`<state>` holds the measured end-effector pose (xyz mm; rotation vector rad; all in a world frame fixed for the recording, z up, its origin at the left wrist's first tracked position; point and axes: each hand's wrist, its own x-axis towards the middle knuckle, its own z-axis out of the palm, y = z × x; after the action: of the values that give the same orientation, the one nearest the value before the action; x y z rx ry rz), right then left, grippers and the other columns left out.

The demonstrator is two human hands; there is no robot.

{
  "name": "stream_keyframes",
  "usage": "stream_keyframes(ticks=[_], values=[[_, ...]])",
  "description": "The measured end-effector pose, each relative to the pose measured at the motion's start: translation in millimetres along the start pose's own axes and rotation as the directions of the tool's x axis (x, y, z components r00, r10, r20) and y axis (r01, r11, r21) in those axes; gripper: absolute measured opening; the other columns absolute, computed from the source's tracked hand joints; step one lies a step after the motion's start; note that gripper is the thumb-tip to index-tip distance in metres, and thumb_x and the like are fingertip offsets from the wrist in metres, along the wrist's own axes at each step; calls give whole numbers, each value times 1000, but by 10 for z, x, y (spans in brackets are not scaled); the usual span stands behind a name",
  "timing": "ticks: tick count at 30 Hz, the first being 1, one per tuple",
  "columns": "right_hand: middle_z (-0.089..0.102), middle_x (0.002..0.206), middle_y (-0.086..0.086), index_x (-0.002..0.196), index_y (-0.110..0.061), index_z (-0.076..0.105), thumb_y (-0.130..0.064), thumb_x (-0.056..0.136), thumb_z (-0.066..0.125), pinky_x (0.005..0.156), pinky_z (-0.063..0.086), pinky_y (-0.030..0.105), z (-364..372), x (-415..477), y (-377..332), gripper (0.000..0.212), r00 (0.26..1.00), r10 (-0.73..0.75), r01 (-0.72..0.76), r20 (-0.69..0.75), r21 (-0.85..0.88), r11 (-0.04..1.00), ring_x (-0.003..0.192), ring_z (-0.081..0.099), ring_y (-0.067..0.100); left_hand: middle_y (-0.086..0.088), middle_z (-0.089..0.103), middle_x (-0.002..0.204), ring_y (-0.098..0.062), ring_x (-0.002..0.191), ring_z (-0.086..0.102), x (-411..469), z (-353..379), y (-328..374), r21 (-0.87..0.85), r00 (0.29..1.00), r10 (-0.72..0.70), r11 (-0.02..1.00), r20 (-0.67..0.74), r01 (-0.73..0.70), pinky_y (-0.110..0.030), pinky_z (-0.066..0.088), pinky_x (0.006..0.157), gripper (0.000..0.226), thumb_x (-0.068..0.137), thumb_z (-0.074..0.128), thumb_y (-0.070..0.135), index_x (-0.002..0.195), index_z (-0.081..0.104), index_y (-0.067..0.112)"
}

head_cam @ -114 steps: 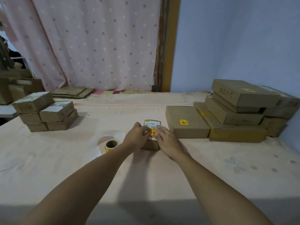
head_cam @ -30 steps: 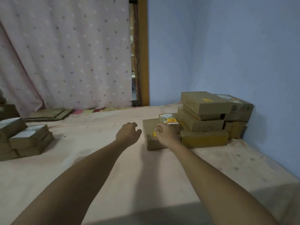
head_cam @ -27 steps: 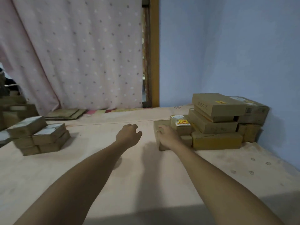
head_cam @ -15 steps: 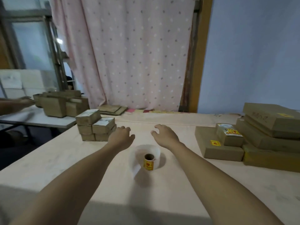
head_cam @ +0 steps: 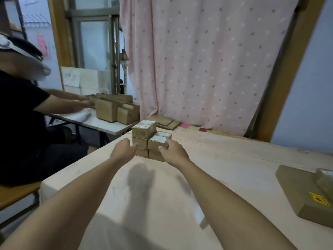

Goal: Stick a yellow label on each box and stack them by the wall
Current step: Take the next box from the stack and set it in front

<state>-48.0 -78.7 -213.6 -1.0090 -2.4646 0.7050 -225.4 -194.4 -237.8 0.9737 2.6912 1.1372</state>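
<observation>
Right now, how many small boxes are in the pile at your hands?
5. Left column: top box, middle box, bottom box. Right column: upper box at the right hand, lower box beneath. Others may be hidden behind.

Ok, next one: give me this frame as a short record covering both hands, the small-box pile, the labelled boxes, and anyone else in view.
left hand: fingertips at the pile's left column, gripping nothing
right hand: fingers curled on the upper right box
small-box pile: two columns near the table's far left corner, white labels on top, no yellow label visible
labelled boxes: flat box with yellow label at right edge; smaller box on it
other person: black top, working at a side table
label roll: not in view
</observation>
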Motion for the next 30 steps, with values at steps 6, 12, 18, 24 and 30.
stream_keyframes(ticks=[6, 12, 18, 24, 30], values=[[49, 144, 3, 149, -19, 38, -56, 96, 48, 105, 47, 43, 405, 538, -35, 66, 967, 254, -230, 1, 423, 876, 128, 52, 27, -6, 44, 152, -29, 135, 44, 482, 160, -156, -467, 983, -174, 865, 62, 182, -38, 38, 95, 79, 91, 50, 65, 150, 37, 13], [47, 147, 3, 154, -27, 32, -68, 94, 43, 107, 42, 46, 686, 1014, 158, 73, 905, 423, -338, 38, 669, 662, 128, 48, 29, 9, 48, 133, -16, 128, 43, 958, 444, -287, -688, 982, -159, 702, 102, 185, -36, 31, 101, 67, 96, 42, 66, 145, 44, 20], [57, 138, -5, 147, -38, 41, -70, 90, 45, 103, 45, 41, 940, 1175, 299, 66, 913, 405, -306, 48, 738, 602, 119, 55, 21, 13, 56, 136, -16, 128, 51, 1175, 733, -407, -757, 980, -51, 628, 193, 181, -40, 35, 103, 73, 81, 43, 83, 136, 52, 36], [59, 137, -5, 146, -35, 44, -60, 94, 49, 105, 45, 40, 988, 1196, 352, 58, 923, 383, -277, 17, 720, 636, 120, 56, 21, 15, 67, 122, -11, 116, 60, 1210, 912, -346, -767, 990, -36, 628, 140, 131, -41, 43, 107, 68, 78, 47, 83, 125, 62, 37], [58, 138, -6, 145, -35, 44, -62, 91, 49, 109, 44, 44, 891, 977, 376, 61, 922, 387, -289, 27, 713, 639, 123, 55, 21, 15, 67, 119, -9, 114, 60, 994, 964, -267, -766, 994, -40, 635, 102, 104, -34, 44, 100, 57, 87, 48, 73, 125, 63, 33]])
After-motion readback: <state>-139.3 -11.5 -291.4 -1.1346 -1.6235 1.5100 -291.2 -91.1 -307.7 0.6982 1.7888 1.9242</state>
